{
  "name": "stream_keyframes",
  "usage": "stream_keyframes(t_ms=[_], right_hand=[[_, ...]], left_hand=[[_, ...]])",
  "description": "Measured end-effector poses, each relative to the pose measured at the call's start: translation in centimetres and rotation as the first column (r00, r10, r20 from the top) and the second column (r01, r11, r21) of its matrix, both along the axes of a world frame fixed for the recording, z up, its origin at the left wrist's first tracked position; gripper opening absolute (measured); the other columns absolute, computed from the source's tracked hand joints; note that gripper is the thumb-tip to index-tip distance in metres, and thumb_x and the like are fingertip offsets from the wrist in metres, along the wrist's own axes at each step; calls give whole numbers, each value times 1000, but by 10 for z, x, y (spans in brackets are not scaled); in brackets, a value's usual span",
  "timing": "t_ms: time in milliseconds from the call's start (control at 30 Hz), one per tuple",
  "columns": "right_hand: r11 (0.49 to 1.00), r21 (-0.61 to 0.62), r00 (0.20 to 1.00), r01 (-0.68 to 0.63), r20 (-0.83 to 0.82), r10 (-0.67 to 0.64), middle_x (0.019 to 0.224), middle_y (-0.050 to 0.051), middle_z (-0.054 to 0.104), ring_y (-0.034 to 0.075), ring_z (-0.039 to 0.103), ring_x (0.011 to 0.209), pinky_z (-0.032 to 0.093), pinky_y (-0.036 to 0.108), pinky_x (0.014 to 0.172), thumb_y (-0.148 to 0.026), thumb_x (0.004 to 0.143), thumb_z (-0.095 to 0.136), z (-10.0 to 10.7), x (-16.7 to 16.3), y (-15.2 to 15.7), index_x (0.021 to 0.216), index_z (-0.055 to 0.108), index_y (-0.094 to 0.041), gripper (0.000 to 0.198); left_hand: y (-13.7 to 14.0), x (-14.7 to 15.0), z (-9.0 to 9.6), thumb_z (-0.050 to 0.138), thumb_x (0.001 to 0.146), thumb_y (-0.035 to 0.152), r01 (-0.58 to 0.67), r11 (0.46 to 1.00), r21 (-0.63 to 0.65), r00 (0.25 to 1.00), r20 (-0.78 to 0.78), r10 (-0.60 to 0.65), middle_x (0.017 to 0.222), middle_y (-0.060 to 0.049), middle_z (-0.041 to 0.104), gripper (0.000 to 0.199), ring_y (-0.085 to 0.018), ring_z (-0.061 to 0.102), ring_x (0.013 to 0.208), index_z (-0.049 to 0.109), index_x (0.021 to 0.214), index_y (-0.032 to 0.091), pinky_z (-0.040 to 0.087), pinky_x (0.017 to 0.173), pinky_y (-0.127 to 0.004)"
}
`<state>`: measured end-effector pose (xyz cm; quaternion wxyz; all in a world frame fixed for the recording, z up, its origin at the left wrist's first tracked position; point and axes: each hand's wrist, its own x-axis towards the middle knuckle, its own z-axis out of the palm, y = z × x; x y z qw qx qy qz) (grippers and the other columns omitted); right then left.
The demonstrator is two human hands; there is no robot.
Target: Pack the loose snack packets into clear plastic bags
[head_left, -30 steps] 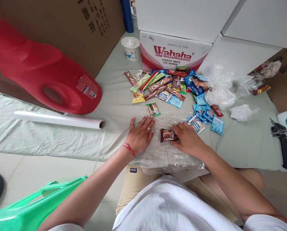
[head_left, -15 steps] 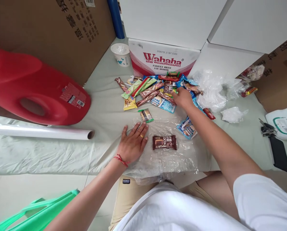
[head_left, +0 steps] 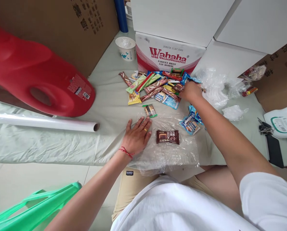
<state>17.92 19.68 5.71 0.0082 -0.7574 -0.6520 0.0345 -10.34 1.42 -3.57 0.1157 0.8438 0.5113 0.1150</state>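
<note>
My left hand (head_left: 136, 138) lies flat with fingers spread, pressing the left edge of a clear plastic bag (head_left: 182, 157). A brown cocoa snack packet (head_left: 168, 137) rests on that bag, right of the hand. Just beyond the left fingertips lies a small green-ended biscuit packet (head_left: 150, 110). My right hand (head_left: 192, 91) reaches to the right side of the snack pile, its fingers closed at a second brown cocoa packet (head_left: 178, 87); the fingertips are partly hidden. Around it are striped brown wafer sticks (head_left: 155, 85), a yellow packet (head_left: 134, 98) and blue packets (head_left: 170, 102).
Crumpled clear bags (head_left: 213, 86) lie right of the pile. A Wahaba-style printed carton (head_left: 167, 57) stands behind, beside a paper cup (head_left: 126, 48). A red jug (head_left: 44, 73) and a white film roll (head_left: 47, 123) are left; keys (head_left: 265, 128) and a white bottle (head_left: 284, 122) are right.
My right hand has closed at a brown cocoa packet and shifted it rightward in the pile. My left hand stays flat on the bag. The whole view has shifted slightly.
</note>
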Motion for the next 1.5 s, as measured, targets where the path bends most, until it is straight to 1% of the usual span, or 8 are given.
stream_keyframes(t_ms=[133, 267, 500, 667, 867, 1067, 1267, 1500], right_hand=[[951, 119, 941, -287, -152, 303, 106, 14, 71, 33, 66, 96, 54, 43, 87, -31, 79, 70, 8, 29, -88, 126, 70, -15, 50], [799, 111, 715, -592, -386, 583, 122, 11, 68, 29, 67, 103, 55, 41, 91, -25, 82, 65, -1, 29, -164, 142, 60, -21, 60], [694, 9, 637, -720, -386, 667, 141, 16, 60, 31, 65, 117, 54, 43, 96, -24, 86, 62, -26, 2, -196, 148, 55, -17, 63], [814, 232, 722, -532, -378, 579, 136, 13, 65, 28, 66, 117, 53, 42, 98, -19, 91, 52, -33, 33, -177, 138, 64, -19, 49], [947, 189, 903, -260, -299, 308, 115, 15, 71, 31, 67, 104, 53, 43, 92, -26, 89, 57, -42, 96, -146, 118, 75, -15, 35], [955, -31, 922, -294, -273, 275, 134, 15, 65, 34, 67, 108, 54, 42, 90, -39, 82, 75, -57, 99, -166, 142, 62, -22, 63], [983, -8, 934, -184, -313, 173, 131, 15, 62, 34, 66, 110, 54, 47, 98, -35, 81, 75, -66, 125, -165, 142, 62, -21, 64], [878, 410, 831, -249, -375, 410, 120, 11, 67, 28, 65, 111, 57, 44, 92, -34, 101, 55, -47, 94, -232, 126, 66, -26, 28]], left_hand=[[0, -1, 3, 25, 109, 40, 0, 1000, -9, 1000, 26, 0, 168, -7, 38, 56, -30, 36, 157, 41, 161, 25, 9, 129, -65], [2, -2, 3, 25, 109, 40, -8, 1000, -27, 999, 44, 9, 168, -7, 39, 56, -30, 36, 157, 43, 160, 26, 11, 129, -66], [7, -11, 3, 33, 107, 37, -32, 999, -14, 994, 106, 34, 167, -10, 42, 51, -33, 36, 156, 56, 150, 23, 25, 124, -69], [-11, -11, 28, 50, 101, 28, -196, 937, 290, 936, 339, 91, 140, -12, 69, 30, -33, 48, 147, 74, 117, 21, 36, 121, -59], [-23, 33, 57, 60, 99, 36, 100, 958, 269, 910, 365, -198, 136, -12, 70, 38, -28, 60, 132, 65, 134, 21, 44, 115, -50], [-13, 61, 42, 54, 99, 24, 325, 945, -35, 936, 152, -317, 143, -6, 68, 37, -32, 56, 139, 68, 133, 31, 22, 123, -70], [-12, 58, 33, 49, 101, 19, 325, 945, -25, 937, 144, -319, 144, -5, 68, 39, -29, 61, 134, 70, 130, 33, 21, 123, -71], [-22, 43, 40, 55, 101, 25, 298, 939, 172, 932, 162, -325, 152, -8, 61, 37, -34, 46, 150, 63, 136, 29, 18, 125, -73]])
